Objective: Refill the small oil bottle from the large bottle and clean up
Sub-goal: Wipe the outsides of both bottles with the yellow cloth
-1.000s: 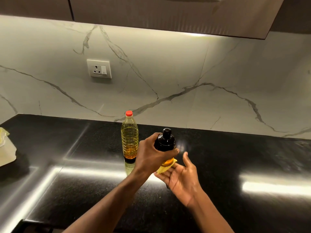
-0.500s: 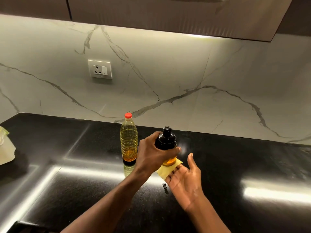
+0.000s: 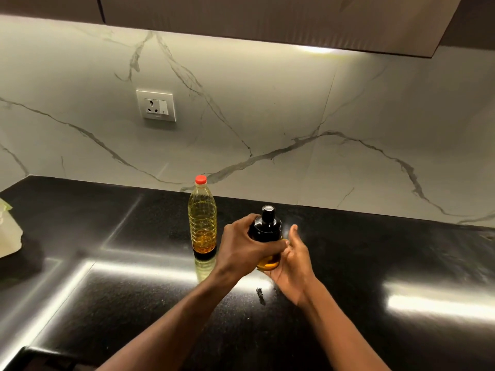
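The small oil bottle [image 3: 265,229] has a black cap and shoulder and amber oil at its base. It is held upright just above the black counter [image 3: 375,253]. My left hand [image 3: 241,249] is wrapped around its body from the left. My right hand [image 3: 294,263] cups the bottle's right side and base, fingers pointing up, pressing a yellow cloth [image 3: 285,241] against it; only a sliver of the cloth shows. The large clear bottle [image 3: 202,223] with a red cap stands upright on the counter just left of my hands, partly filled with yellow oil.
A small dark scrap [image 3: 260,293] lies on the counter below my hands. A pale bag [image 3: 8,232] sits at the far left edge. The marble wall carries a socket [image 3: 156,105]. Cabinets hang overhead.
My right hand has turned from a flat palm under the bottle to cupping its right side. The yellow cloth, plainly seen before, is now almost hidden between palm and bottle.
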Available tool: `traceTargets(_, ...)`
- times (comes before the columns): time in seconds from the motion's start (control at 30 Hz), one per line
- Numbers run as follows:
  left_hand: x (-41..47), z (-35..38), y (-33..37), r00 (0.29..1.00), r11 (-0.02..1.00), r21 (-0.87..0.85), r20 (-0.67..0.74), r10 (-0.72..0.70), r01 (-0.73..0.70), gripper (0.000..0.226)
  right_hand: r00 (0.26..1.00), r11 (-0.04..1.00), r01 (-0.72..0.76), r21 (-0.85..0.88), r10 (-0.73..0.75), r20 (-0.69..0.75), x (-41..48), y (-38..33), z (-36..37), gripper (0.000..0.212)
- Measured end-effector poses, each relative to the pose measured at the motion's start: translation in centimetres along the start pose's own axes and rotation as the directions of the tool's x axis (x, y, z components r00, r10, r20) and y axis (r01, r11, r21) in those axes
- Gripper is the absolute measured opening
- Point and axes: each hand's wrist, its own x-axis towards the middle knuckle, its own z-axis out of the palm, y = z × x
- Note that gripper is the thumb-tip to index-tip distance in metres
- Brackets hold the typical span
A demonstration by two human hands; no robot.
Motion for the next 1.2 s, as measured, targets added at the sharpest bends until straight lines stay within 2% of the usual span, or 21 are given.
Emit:
traceTargets(0.07, -0.1, 0.2, -0.2, 1.0, 1.0, 0.001, 0.004, -0.001, 0.001, 0.052, 0.996, 0.986, -0.087, 0.145, 0.082, 0.042, -0.1, 0.5, -0.2, 0.08)
traceTargets(0.17, -0.2, 0.4, -1.0, 1.0, 0.999, 0.035, -0.025, -0.013, 0.014, 0.053, 0.983, 0.951, -0.172, 0.257, 0.151, 0.102, -0.5, 2.0, -0.8, 0.088)
traceTargets(0.27, -0.2, 0.2, -2.0, 0.999, 0.996, 0.082, -0.05, -0.017, 0.021, 0.053, 0.977, 0.939, -0.209, 0.274, 0.191, 0.091, -0.8, 3.3, -2.2, 0.097)
traceTargets(0.4, -0.1, -0.4, -3.4, 0.994, 0.993, 0.089, -0.09, -0.064, 0.072, 0.053, 0.982, 0.954, -0.188, 0.232, 0.185, 0.037, -0.7, 3.3, -3.6, 0.097)
traceTargets(0.53, -0.4, 0.9, -3.9, 0.994, 0.993, 0.054, -0.039, -0.1, 0.102, 0.053, 0.982, 0.923, -0.187, 0.337, 0.184, 0.04, 0.8, 2.7, -3.3, 0.098)
traceTargets(0.67, 0.5, 1.9, -3.7, 0.998, 0.995, 0.084, -0.033, -0.051, 0.054, 0.051, 0.975, 0.889, -0.221, 0.402, 0.212, 0.066, 1.5, 3.9, -2.5, 0.093)
traceTargets(0.77, 1.8, 2.0, -4.2, 0.998, 0.995, 0.088, -0.049, -0.048, 0.052, 0.051, 0.982, 0.932, -0.166, 0.324, 0.185, -0.03, 1.6, 4.2, -2.9, 0.07)
traceTargets(0.87, 3.1, 2.5, -5.6, 0.995, 0.993, 0.094, -0.069, -0.066, 0.073, 0.056, 0.96, 0.983, -0.115, 0.142, 0.146, -0.238, 2.5, 4.0, -4.3, 0.038)
traceTargets(0.93, 4.0, 3.0, -6.7, 0.993, 0.991, 0.09, -0.079, -0.091, 0.098, 0.058, 0.927, 0.993, -0.103, 0.059, 0.117, -0.357, 3.1, 3.8, -5.6, 0.031)
traceTargets(1.0, 5.0, 3.5, -7.8, 0.99, 0.989, 0.083, -0.084, -0.117, 0.124, 0.057, 0.905, 0.995, -0.103, 0.005, 0.096, -0.414, 3.5, 3.5, -7.1, 0.029)
traceTargets(1.2, 7.3, 4.8, -10.8, 0.976, 0.969, 0.127, -0.084, -0.202, 0.212, 0.055, 0.899, 0.993, -0.056, -0.101, 0.006, -0.437, 4.1, 2.9, -10.7, 0.021)
